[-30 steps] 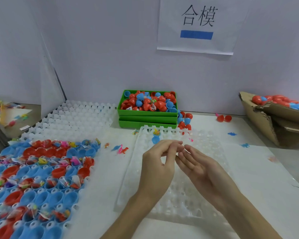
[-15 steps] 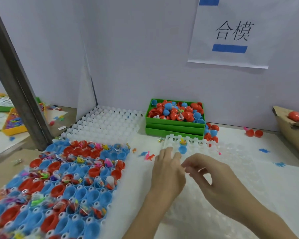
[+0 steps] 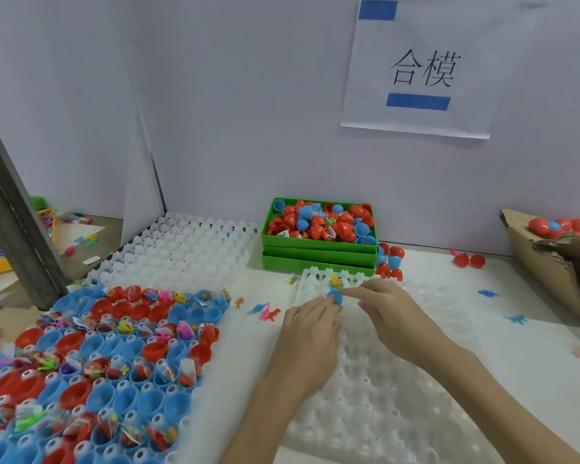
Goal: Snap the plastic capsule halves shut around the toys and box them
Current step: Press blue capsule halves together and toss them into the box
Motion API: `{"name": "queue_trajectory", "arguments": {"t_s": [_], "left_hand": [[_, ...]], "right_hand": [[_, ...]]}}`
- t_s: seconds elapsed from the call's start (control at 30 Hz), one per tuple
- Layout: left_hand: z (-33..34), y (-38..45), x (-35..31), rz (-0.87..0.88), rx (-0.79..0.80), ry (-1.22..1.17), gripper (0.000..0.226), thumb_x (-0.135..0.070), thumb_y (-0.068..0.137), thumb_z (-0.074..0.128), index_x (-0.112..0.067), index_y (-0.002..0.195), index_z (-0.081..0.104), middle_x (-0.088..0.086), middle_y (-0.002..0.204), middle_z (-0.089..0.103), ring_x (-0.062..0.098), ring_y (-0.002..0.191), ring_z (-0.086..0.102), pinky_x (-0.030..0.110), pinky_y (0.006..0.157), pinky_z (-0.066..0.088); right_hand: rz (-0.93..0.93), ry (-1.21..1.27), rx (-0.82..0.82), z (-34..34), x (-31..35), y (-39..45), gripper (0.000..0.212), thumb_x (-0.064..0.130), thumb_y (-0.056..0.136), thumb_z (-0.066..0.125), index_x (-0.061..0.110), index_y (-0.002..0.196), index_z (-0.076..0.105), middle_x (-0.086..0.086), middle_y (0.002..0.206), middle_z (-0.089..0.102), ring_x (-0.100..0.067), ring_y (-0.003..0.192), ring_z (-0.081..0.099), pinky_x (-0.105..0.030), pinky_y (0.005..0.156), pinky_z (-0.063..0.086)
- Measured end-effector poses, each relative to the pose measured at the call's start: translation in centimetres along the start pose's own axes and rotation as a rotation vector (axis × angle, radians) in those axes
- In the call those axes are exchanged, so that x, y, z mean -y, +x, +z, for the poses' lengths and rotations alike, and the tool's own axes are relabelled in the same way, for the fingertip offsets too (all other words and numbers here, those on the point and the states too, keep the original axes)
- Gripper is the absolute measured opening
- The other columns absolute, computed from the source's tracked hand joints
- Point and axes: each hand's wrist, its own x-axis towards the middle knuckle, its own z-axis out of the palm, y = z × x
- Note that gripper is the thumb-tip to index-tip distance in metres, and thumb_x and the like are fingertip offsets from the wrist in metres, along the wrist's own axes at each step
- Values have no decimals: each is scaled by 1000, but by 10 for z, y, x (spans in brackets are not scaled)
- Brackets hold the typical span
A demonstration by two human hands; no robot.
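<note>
The left hand (image 3: pixel 310 324) is lying palm-down on the clear plastic cell tray (image 3: pixel 399 380), its straight fingers touching the near side of one blue plastic capsule half (image 3: pixel 336 294); the right hand (image 3: pixel 390 308) is reaching in from the other side, its fingertips (image 3: pixel 347 291) meeting that same blue half, though whether this grip is actually pinching it or only touching it I cannot tell; the blue half is sitting in a cell near the far left corner of the clear tray, with one small yellow toy (image 3: pixel 335 280) poking up out of it; the clear tray is resting on the white bench (image 3: pixel 533 346).

Just left of the hands, three small loose toy figures (image 3: pixel 265 311), blue, pink and red, are lying on the bench; beyond them one white cell tray (image 3: pixel 91 356) is holding many red and blue capsule halves, too many to count, a good number carrying bagged toys; behind it one bare white cell tray (image 3: pixel 181 249) is lying; three stacked green plastic bins (image 3: pixel 318 254) are standing against the wall, the top one heaped with red and blue halves; six or so loose halves (image 3: pixel 389 261) are lying beside the stack; two red halves (image 3: pixel 469 261) are sitting farther right; two blue toy figures (image 3: pixel 501 306) are lying well apart on the bench; one torn cardboard box (image 3: pixel 546 272) at the right edge is holding closed red capsules (image 3: pixel 570 227); one white paper sign (image 3: pixel 419 68) is hanging on the wall.
</note>
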Motion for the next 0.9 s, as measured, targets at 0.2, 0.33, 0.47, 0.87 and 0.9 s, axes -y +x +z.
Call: {"name": "queue_trajectory", "arguments": {"t_s": [0.2, 0.33, 0.47, 0.87, 0.9], "left_hand": [[-6, -4, -5, -128, -102, -173, 17, -19, 110, 41, -15, 120, 54, -3, 131, 46, 19, 113, 50, 31, 97, 42], [-7, -3, -4, -275, -145, -153, 16, -28, 110, 45, -21, 125, 48, -2, 130, 40, 17, 115, 43, 29, 91, 43], [-4, -4, -3, -309, -143, -113, 24, -32, 109, 45, -22, 131, 46, -1, 133, 43, 19, 119, 43, 29, 92, 41], [-3, -7, -4, -345, -140, -33, 36, -44, 110, 37, -22, 138, 41, 2, 133, 44, 18, 118, 49, 27, 86, 46], [-4, -7, -4, -361, -137, -26, 37, -45, 110, 37, -22, 139, 40, 3, 131, 43, 19, 117, 50, 26, 84, 47]], "right_hand": [[-30, -130, 72, -2, 9, 23, 30, 27, 104, 60, 35, 132, 64, 3, 122, 57, -15, 106, 46, -26, 93, 45], [-39, -76, 126, -18, 18, 33, 18, 22, 103, 61, 20, 120, 68, 1, 117, 65, -17, 105, 59, -23, 89, 50], [-98, -50, 49, -36, 27, 41, 14, 19, 103, 61, 12, 113, 69, -3, 111, 69, -16, 99, 60, -22, 87, 49], [76, 37, -100, -76, 7, 128, 46, 2, 106, 50, 15, 149, 54, -17, 123, 72, -34, 98, 70, -48, 93, 57], [106, 43, -97, -75, 3, 121, 40, 5, 106, 49, 14, 143, 60, -16, 117, 73, -33, 95, 70, -47, 91, 58]]}}
